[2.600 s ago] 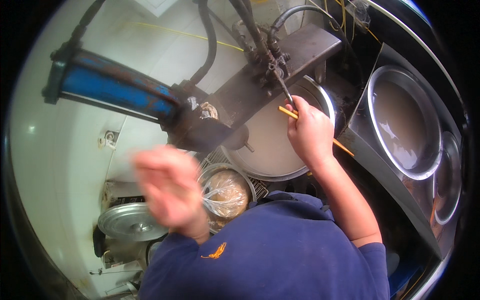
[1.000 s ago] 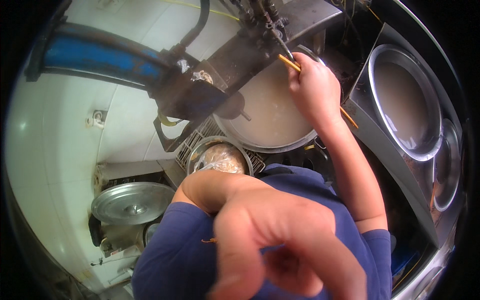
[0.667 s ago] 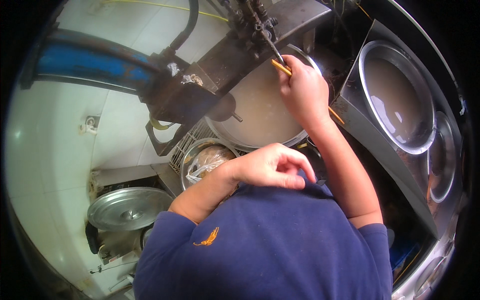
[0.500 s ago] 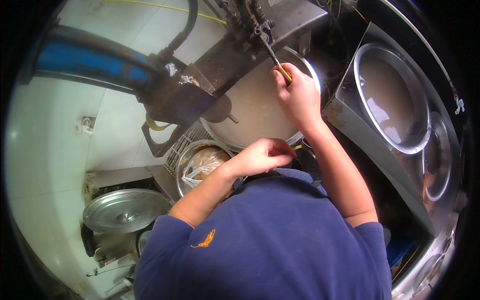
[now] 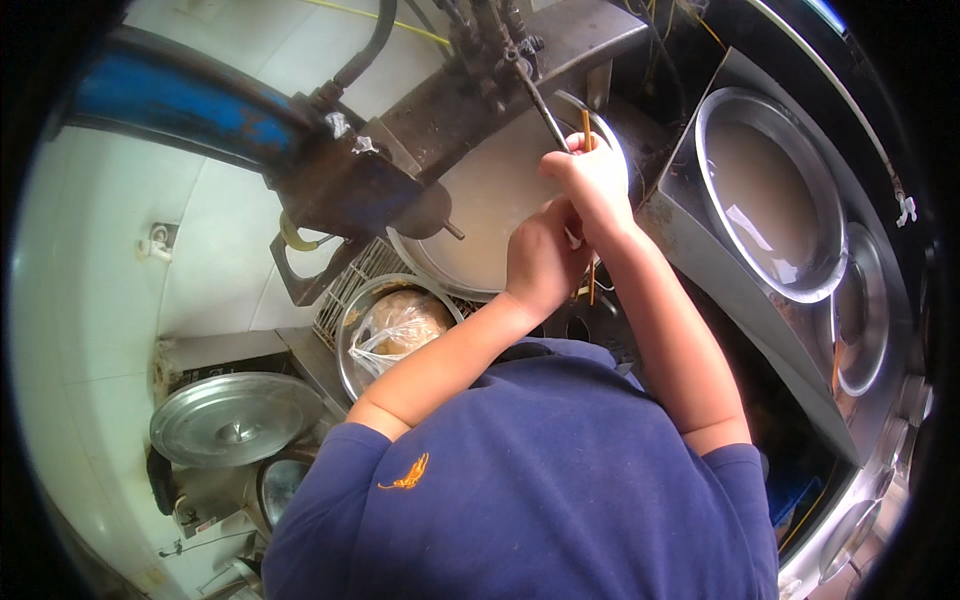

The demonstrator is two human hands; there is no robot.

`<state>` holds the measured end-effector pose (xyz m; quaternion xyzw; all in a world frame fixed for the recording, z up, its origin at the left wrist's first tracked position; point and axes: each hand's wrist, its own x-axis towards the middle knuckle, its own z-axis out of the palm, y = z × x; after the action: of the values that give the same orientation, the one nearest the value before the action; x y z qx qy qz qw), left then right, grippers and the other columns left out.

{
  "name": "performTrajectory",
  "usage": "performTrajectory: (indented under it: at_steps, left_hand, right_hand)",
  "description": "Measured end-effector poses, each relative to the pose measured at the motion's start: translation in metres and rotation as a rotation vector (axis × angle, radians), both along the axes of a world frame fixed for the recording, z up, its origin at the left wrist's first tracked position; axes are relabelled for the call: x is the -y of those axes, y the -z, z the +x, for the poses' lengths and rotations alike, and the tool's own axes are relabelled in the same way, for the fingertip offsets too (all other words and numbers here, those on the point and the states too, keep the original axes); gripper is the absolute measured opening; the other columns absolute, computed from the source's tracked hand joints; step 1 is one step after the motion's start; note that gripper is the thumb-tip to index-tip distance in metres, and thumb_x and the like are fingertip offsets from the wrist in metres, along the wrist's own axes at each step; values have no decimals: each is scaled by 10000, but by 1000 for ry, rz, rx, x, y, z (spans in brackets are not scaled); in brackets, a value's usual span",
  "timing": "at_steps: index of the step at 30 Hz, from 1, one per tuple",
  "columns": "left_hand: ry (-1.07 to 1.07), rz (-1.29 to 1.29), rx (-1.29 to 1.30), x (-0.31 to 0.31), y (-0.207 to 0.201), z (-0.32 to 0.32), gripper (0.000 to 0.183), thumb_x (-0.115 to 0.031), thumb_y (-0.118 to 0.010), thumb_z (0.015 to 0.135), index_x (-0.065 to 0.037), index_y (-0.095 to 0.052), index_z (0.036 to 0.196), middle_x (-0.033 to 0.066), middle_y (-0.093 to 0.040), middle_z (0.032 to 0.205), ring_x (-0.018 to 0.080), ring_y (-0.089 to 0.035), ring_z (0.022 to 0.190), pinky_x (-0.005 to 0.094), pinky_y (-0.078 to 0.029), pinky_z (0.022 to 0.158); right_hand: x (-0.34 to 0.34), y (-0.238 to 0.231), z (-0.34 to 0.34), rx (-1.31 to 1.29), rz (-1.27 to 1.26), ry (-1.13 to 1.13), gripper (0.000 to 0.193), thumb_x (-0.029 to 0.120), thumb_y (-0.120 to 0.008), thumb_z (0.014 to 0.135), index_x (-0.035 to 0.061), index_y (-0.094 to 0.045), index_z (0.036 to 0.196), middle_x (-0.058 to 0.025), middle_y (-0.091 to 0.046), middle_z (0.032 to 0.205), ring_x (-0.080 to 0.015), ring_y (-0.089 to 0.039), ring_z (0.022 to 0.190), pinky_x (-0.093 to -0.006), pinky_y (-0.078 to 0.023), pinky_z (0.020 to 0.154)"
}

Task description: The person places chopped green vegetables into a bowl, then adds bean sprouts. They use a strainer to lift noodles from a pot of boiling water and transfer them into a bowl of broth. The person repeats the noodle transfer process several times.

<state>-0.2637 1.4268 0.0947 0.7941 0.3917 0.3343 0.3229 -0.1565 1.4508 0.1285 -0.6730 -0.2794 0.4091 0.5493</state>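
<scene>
At the far left a blue cylinder [image 5: 170, 100] runs across the top toward a dark metal press arm [image 5: 440, 110], with 1 black hose [image 5: 365, 50] rising from its end. Below it, low on the left, lies 1 round metal lid [image 5: 235, 420] with a centre knob, and a small white clip [image 5: 155, 240] sits on the white wall. Nearer the middle, 1 steel bowl [image 5: 355, 320] holds 1 clear plastic bag [image 5: 395, 330] of brownish contents, set on a wire rack [image 5: 350, 290]. Just right of it is 1 large round pan [image 5: 490, 220] of pale batter under the press arm. Over its right edge the 2 hands meet — the left hand [image 5: 540, 260] curled, its fingers hidden, so whether it grips anything cannot be told; the right hand [image 5: 595, 180] closed around 1 thin orange stick [image 5: 587, 130] that stands nearly upright beside a thin metal rod [image 5: 545, 105] coming down from the machine. Further right, a slanted steel counter [image 5: 700, 250] carries 2 round wells — the large one [image 5: 765, 190] with cloudy liquid, then a smaller one [image 5: 860, 310].
</scene>
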Motion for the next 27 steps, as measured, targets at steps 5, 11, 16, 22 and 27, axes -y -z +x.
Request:
performTrajectory:
  at_steps: [5,11,16,22,27]
  left_hand:
    - [-69,45,67,-3,11,4,138,-86,-699,800,-76,-596,890,102,-644,754,307,-645,671,397,-503,609]
    - [-70,36,35,10,30,-18,103,-106,-724,824,-50,-646,863,101,-626,709,227,-618,613,333,-482,589]
    - [-160,-4,-163,19,60,-80,126,-137,-711,881,-37,-726,956,98,-627,666,144,-584,565,283,-448,544]
    - [-316,-748,41,33,87,-163,292,-59,-559,966,2,-618,1246,61,-707,931,82,-620,659,175,-464,549]
    - [-463,-1192,440,40,86,-211,314,-43,-543,943,-10,-596,1252,115,-682,1039,149,-657,771,243,-533,646]
  right_hand:
    - [0,2,0,-33,12,3,348,117,-709,697,52,-504,970,-54,-561,798,-148,-543,724,-287,-465,696]
    - [0,-1,2,358,33,73,466,198,-725,676,-2,-529,1048,-129,-636,869,-237,-629,789,-328,-496,766]
    - [2,0,7,404,83,-59,284,190,-667,722,41,-640,963,-119,-661,757,-245,-660,739,-332,-505,727]
    - [0,5,2,447,214,-78,164,136,-607,741,70,-745,798,-102,-679,673,-232,-662,639,-344,-510,657]
    - [-1,9,1,481,209,-68,154,142,-609,735,83,-741,789,-96,-675,664,-246,-666,647,-344,-511,655]
